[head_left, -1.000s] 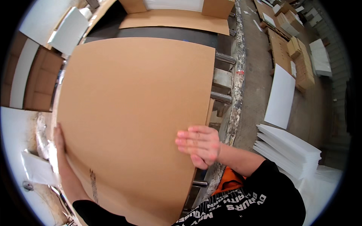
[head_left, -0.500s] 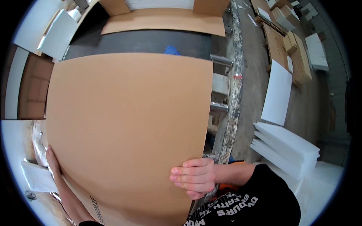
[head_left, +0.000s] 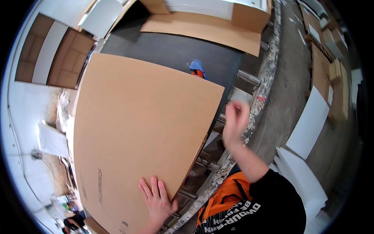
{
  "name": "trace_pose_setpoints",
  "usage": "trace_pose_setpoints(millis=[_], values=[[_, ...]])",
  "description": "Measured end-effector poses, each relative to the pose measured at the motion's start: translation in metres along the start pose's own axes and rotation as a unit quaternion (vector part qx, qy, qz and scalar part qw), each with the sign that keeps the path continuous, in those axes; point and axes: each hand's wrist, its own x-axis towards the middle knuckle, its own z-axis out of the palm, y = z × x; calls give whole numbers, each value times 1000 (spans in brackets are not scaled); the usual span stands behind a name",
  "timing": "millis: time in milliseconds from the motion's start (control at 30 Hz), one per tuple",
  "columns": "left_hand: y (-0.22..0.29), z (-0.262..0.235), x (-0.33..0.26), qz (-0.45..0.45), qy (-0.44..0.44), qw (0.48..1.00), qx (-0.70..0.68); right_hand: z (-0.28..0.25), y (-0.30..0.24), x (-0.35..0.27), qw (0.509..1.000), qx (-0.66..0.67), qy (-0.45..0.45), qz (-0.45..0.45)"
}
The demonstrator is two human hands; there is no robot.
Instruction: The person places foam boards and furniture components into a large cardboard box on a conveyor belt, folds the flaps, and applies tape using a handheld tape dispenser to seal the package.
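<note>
A large flat brown cardboard sheet (head_left: 140,113) with dark print lies over the dark conveyor belt (head_left: 167,48). Near its lower right edge my left hand (head_left: 159,202) rests on top, fingers spread flat. My right hand (head_left: 236,119) is off the sheet, just right of its edge, above the metal rollers. Motion smears its fingers, so their grip is unclear. Past the sheet's far edge a blue and red tool (head_left: 198,69) lies on the belt, partly covered by the sheet; its kind does not show.
An opened brown carton (head_left: 202,29) with white contents stands at the far end. A worn, paint-chipped rail (head_left: 269,78) runs along the right. White foam sheets (head_left: 300,179) and a white panel (head_left: 311,121) are on the floor side. Stacked brown boxes (head_left: 68,58) stand at left.
The view has turned, and the sheet now sits tilted in it. My right hand has let go of the sheet and moved up and right. My left hand has shifted from the left edge to the lower right.
</note>
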Motion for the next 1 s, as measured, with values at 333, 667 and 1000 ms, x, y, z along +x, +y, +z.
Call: trace_pose_setpoints(millis=[333, 667, 1000], values=[[19, 1, -9, -76, 35, 996, -17, 15, 54, 97, 934, -89, -238, 253], [12, -1, -8, -74, 69, 995, -13, 7, -209, -8, 729, -311, -547, -271], [10, 15, -31, -88, 100, 991, -18, -10, -175, -92, 380, -540, -673, -334]])
